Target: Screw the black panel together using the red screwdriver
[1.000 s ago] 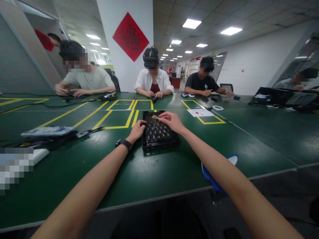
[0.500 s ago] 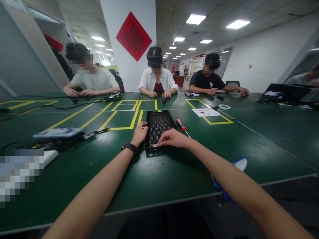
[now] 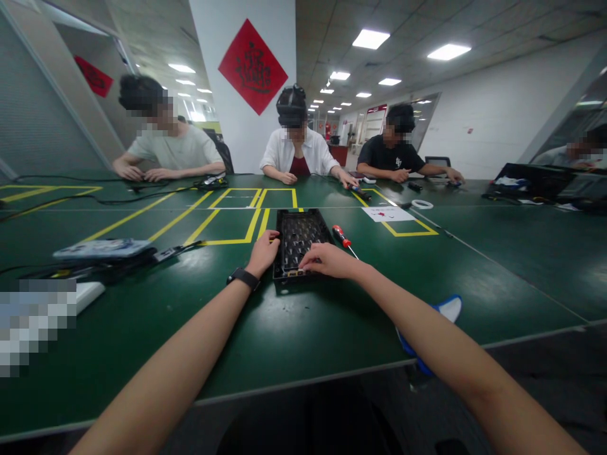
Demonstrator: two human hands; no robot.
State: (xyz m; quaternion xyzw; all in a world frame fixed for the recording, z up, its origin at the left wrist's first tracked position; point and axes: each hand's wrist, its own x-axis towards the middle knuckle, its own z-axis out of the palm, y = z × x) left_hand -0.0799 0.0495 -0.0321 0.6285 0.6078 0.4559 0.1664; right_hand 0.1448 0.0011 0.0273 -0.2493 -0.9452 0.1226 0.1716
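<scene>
A shallow black plastic casing (image 3: 303,231) lies on the green table in front of me, its inside facing up and full of dark raised shapes. My left hand (image 3: 263,254) grips its left side, fingers curled against the wall. At the near end, my right hand (image 3: 326,260) reaches in from the right with thumb and fingertips pinched together. Whatever sits between those fingertips is too small to make out. Just below them, a small tan circuit board (image 3: 293,273) with dark connectors runs along the inside of the near wall. A red-handled screwdriver (image 3: 342,236) lies right of the casing.
A blue and white object (image 3: 449,308) is partly under my right forearm. Cables and a light blue box (image 3: 102,248) lie to the left. Yellow tape (image 3: 227,241) marks the table; a paper sheet (image 3: 389,214) and white ring (image 3: 422,204) lie beyond. Several people sit opposite.
My right hand stays pinched at the near end, and more of the tan board shows below it. Opposite, a co-worker's hand has moved a dark tool to the right. The view has shifted slightly.
</scene>
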